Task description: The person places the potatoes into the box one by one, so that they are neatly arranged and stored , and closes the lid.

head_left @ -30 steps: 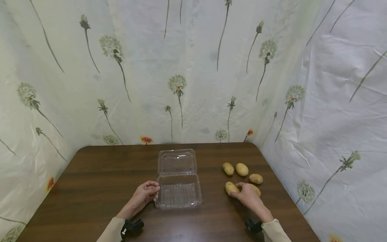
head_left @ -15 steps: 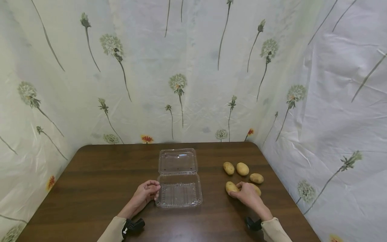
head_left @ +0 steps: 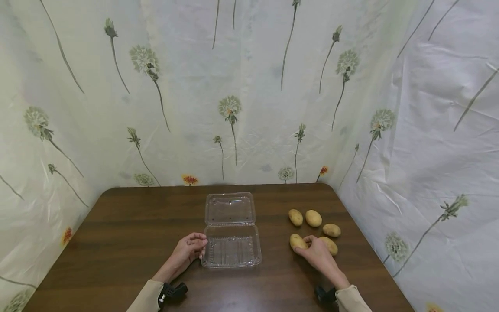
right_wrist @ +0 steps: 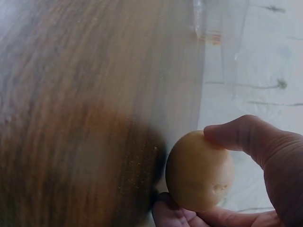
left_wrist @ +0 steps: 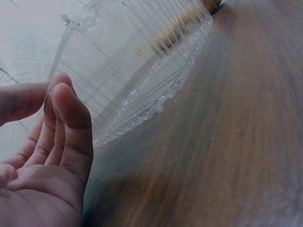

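A clear plastic clamshell container (head_left: 231, 251) lies opened out on the table, its lid (head_left: 230, 209) folded back toward the wall. My left hand (head_left: 186, 253) pinches the left rim of its base between thumb and fingers; the left wrist view shows the grip on the clear rim (left_wrist: 52, 90). On the right, my right hand (head_left: 320, 255) grips a potato (head_left: 297, 242) between thumb and fingers. In the right wrist view the held potato (right_wrist: 199, 172) seems just off the tabletop. Another potato (head_left: 329, 245) lies right beside that hand, partly hidden by it.
Three more potatoes lie behind the right hand: one potato (head_left: 295, 217), a paler potato (head_left: 313, 218) and a third potato (head_left: 331, 230). The dark brown wooden table (head_left: 148, 225) ends at a flower-print sheet (head_left: 257, 130) at the back and right.
The right hand and the potato in it have shifted very slightly to the left, uncovering more of the potato beside them. The left hand stays at the container's rim.
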The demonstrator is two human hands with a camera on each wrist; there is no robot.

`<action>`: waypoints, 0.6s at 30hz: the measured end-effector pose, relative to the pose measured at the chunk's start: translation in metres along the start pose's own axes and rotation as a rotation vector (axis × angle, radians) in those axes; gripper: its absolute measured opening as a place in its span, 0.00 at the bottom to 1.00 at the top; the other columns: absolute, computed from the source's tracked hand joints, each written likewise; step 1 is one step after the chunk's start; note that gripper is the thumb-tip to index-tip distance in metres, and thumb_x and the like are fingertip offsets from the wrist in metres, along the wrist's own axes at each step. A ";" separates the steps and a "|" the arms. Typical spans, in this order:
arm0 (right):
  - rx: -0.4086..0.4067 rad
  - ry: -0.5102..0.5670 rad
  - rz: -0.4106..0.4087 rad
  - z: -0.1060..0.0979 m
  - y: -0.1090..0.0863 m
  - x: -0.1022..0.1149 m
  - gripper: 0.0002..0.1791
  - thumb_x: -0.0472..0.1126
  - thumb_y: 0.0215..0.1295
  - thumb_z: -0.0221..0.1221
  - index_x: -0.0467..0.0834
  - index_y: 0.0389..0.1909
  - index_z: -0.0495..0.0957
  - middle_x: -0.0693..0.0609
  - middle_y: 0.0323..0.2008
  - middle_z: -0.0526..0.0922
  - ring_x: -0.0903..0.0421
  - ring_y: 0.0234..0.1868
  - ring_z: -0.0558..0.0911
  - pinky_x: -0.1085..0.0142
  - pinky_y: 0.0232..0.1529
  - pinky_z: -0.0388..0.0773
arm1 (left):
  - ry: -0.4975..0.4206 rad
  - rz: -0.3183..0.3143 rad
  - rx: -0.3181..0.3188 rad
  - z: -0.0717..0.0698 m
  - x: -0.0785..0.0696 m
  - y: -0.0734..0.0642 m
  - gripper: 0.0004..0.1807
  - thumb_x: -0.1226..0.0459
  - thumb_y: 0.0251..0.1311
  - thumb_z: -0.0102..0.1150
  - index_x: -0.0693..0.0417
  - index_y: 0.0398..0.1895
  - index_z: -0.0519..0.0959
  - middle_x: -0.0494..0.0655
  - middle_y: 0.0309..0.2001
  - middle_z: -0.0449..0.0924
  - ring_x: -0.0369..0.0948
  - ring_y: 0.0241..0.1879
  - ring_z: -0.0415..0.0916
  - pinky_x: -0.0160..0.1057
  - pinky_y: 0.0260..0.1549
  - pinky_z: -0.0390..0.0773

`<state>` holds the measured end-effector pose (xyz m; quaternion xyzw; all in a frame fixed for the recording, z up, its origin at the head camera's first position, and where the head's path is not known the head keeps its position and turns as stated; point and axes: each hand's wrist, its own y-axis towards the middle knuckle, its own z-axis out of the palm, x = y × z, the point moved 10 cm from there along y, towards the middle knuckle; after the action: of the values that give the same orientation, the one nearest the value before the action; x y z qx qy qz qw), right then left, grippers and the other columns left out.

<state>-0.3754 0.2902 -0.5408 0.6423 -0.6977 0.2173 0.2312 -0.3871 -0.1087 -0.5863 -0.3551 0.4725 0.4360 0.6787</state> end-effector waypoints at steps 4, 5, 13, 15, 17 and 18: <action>-0.032 -0.007 -0.017 -0.002 0.000 0.001 0.29 0.52 0.54 0.68 0.33 0.47 0.77 0.43 0.38 0.84 0.54 0.33 0.80 0.58 0.37 0.78 | -0.015 -0.006 -0.009 -0.001 0.002 0.000 0.19 0.64 0.68 0.54 0.68 0.54 0.64 0.43 0.29 0.77 0.36 0.25 0.75 0.33 0.26 0.76; -0.041 -0.011 -0.025 -0.002 0.000 0.001 0.29 0.52 0.54 0.68 0.33 0.46 0.77 0.41 0.40 0.84 0.52 0.36 0.81 0.56 0.39 0.79 | -0.015 -0.009 -0.009 -0.002 0.002 0.001 0.19 0.64 0.68 0.54 0.68 0.55 0.64 0.43 0.29 0.77 0.36 0.25 0.75 0.33 0.26 0.76; -0.059 -0.012 -0.015 -0.003 0.001 0.000 0.28 0.53 0.55 0.67 0.34 0.47 0.77 0.43 0.40 0.84 0.54 0.34 0.80 0.58 0.37 0.78 | -0.015 -0.018 -0.020 -0.003 0.003 0.000 0.19 0.64 0.68 0.54 0.67 0.54 0.64 0.43 0.29 0.78 0.36 0.25 0.75 0.33 0.26 0.76; -0.063 -0.013 -0.011 -0.003 0.001 0.000 0.28 0.53 0.55 0.67 0.35 0.47 0.77 0.45 0.39 0.84 0.56 0.31 0.78 0.60 0.35 0.77 | -0.014 -0.012 -0.019 -0.003 0.002 0.000 0.18 0.65 0.68 0.54 0.67 0.54 0.64 0.43 0.29 0.78 0.36 0.25 0.75 0.33 0.26 0.76; -0.064 -0.013 -0.006 -0.004 0.001 -0.001 0.29 0.54 0.55 0.67 0.36 0.48 0.77 0.46 0.38 0.83 0.57 0.30 0.77 0.61 0.34 0.76 | -0.016 -0.009 -0.020 -0.003 0.002 0.000 0.18 0.65 0.68 0.54 0.68 0.54 0.64 0.43 0.29 0.78 0.36 0.25 0.75 0.33 0.26 0.76; -0.066 -0.013 -0.001 -0.004 0.001 -0.001 0.29 0.54 0.55 0.67 0.36 0.48 0.77 0.46 0.39 0.83 0.57 0.31 0.77 0.61 0.35 0.76 | -0.018 -0.009 -0.019 -0.003 0.002 0.000 0.18 0.65 0.68 0.54 0.68 0.54 0.64 0.44 0.29 0.78 0.36 0.25 0.75 0.33 0.26 0.76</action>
<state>-0.3766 0.2932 -0.5383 0.6362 -0.7054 0.1898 0.2481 -0.3878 -0.1106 -0.5892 -0.3599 0.4607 0.4407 0.6812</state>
